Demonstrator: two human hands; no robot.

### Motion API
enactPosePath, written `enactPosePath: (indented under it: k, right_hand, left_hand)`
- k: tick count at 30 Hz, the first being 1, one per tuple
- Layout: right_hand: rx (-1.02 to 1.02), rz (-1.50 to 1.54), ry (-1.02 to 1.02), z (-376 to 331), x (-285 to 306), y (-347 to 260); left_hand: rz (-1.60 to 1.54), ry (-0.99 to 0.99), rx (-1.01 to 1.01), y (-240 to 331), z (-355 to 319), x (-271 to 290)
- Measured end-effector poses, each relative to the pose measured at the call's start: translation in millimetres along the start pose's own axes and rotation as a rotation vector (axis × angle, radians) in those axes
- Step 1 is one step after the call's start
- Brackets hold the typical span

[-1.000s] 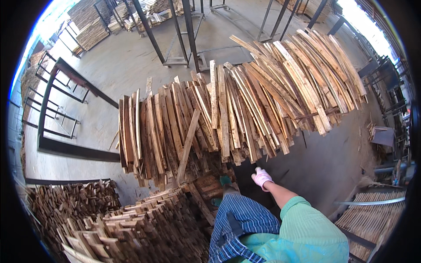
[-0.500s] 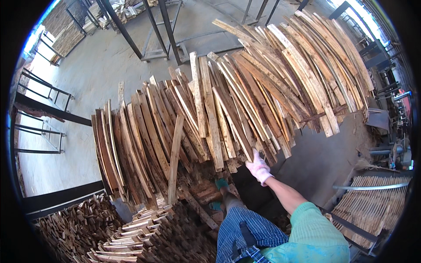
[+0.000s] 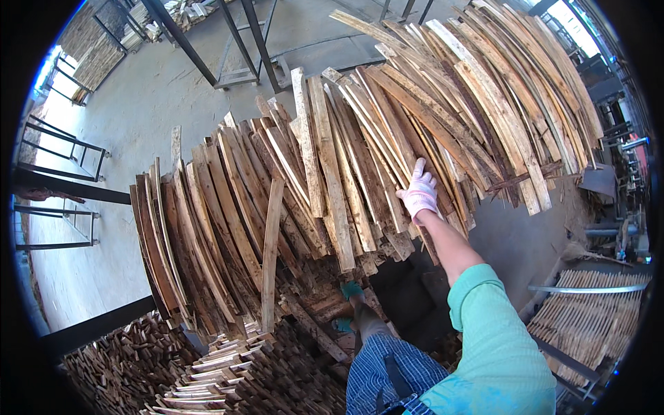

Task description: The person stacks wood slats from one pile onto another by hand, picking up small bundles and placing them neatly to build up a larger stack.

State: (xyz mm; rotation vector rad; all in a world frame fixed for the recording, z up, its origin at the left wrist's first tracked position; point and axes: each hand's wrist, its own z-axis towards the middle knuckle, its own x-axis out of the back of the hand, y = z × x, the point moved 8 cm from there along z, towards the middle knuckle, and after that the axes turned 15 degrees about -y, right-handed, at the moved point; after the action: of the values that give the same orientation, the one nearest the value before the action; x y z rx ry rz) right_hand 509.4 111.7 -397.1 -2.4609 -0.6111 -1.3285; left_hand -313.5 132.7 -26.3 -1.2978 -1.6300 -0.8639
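A broad pile of rough wooden slats [image 3: 330, 173] stretches in front of me, most of them lying side by side with their near ends toward me. My right hand [image 3: 420, 192], in a pale pink-white glove, rests on the slats right of the middle. Its fingers are spread, the thumb to the left and the other fingers pointing away from me. Beneath the palm, the near end of a dark slat [image 3: 430, 247] sticks out. One loose slat [image 3: 272, 252] lies across the near ends at the left. My left hand is out of view.
Stacked short wood pieces [image 3: 128, 353] lie below left. Black metal frames [image 3: 256, 48] stand on the concrete floor beyond the pile. A rack of thin sticks [image 3: 588, 318] is at the lower right. My teal shoes [image 3: 351, 289] are beside a plank.
My right hand has moved from a slat's near end farther onto the pile and slightly right. Its fingers, closed around that end before, now spread. The view has shifted slightly.
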Motion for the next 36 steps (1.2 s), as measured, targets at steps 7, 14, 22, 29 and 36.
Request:
enactPosePath:
  k: [7, 14, 22, 29, 36]
  right_hand:
    - [0.132, 0.120, -0.240, 3, 22, 15]
    - [0.198, 1.088, -0.672, -109, 29, -10]
    - [0.302, 0.569, -0.355, -134, -55, -72]
    - [0.549, 0.588, -0.388, -212, -30, -68]
    - [1.375, 0.715, -1.163, -550, 94, -232]
  left_hand:
    - [-0.049, 0.022, 0.007, -13, -17, 7]
    - [-0.119, 0.108, 0.046, -47, -65, 38]
    - [-0.395, 0.349, 0.312, -193, -235, 85]
    - [-0.084, 0.273, 0.385, -247, -279, 45]
    - [-0.105, 0.390, 0.419, -213, -310, 97]
